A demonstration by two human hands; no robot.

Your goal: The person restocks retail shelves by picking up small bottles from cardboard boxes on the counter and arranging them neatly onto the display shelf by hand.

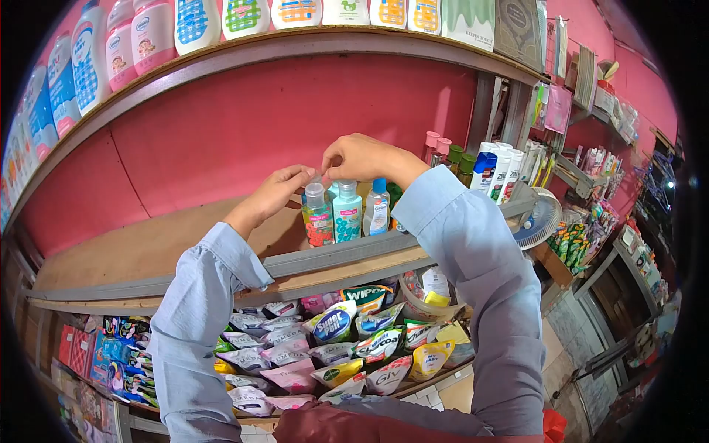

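L hand [279, 192] & R hand [369, 156] fingers curled above btls [347, 215], 12 o'clock; grip can't be told, rear btls part-hidden. Shelf [148, 247] backed by pink wall [295, 125].

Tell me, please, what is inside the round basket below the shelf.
Inside the basket, white and yellow goods show near the top. The bottom cannot be seen, because the goods and the basket's front wall cover it.

"See what on the middle shelf [140, 247]?"
"See bottles [347, 215] near its front edge, a fan [544, 213] farther right."
"Below?"
"Find pouches [379, 345], with a basket [437, 313] at back right."
"Above?"
"See containers [197, 26] along the upper shelf [332, 37]."
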